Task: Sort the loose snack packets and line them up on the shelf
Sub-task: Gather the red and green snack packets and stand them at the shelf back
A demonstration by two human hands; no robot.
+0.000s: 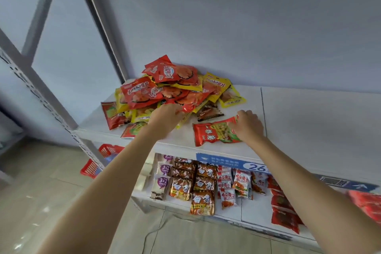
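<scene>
Right now my left hand (165, 115) pinches a crinkled red packet (186, 107) at the near edge of the heap (165, 86), just ahead of its fingertips. My right hand (248, 125) curls its fingers onto the end of a red-and-green packet (216, 133) lying flat on the shelf (309, 121), just left of the palm. I judge the risk is the heap: tugging that low packet could drag neighbours loose and slide them off the front lip.
</scene>
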